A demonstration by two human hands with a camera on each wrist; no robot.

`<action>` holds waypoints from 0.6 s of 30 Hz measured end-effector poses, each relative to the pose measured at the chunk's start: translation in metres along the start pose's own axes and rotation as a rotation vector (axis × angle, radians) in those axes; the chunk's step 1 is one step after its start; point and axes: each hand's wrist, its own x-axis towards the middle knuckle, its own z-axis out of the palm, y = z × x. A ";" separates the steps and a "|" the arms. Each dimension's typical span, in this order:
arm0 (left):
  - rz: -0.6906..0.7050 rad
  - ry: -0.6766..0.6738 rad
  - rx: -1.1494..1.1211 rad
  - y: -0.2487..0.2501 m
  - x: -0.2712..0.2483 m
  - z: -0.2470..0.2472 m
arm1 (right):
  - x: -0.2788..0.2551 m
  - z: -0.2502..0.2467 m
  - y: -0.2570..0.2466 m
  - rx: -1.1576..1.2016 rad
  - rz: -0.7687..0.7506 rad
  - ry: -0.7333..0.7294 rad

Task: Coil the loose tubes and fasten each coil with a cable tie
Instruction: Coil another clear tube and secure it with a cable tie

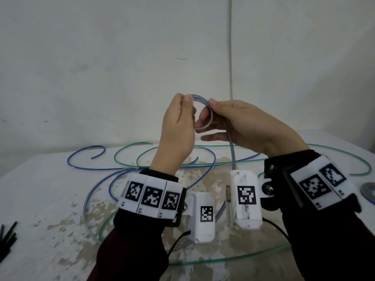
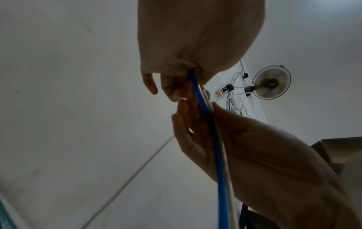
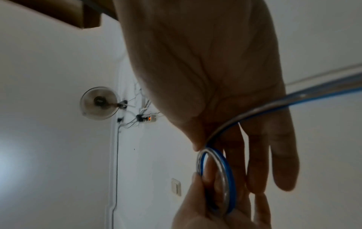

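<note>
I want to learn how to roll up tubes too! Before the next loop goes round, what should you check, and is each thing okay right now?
1. Left hand holds the coil tight: ok, thumb and fingers pinch it.
2. Right hand has the tube feeding in: ok, thumb pins it at the coil's edge.
3. Loops sit neatly together: ok, the right wrist view shows them stacked in one ring.
4. Tail runs free to the table: cannot tell, it drops behind the wrist gear among other tubes.
5. Cable ties near: ok, black ties lie at the table's left edge.
6. Coil tied yet: not ok, no tie on it.
</note>
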 end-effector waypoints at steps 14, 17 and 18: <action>-0.236 -0.365 -0.032 0.002 0.008 -0.027 | 0.009 -0.001 0.011 -0.040 -0.001 0.076; -0.215 -0.174 -0.124 0.004 0.010 -0.024 | 0.008 0.001 0.009 0.071 -0.010 0.030; -0.203 -0.114 -0.160 0.005 0.011 -0.022 | 0.008 0.005 0.008 0.112 -0.023 0.010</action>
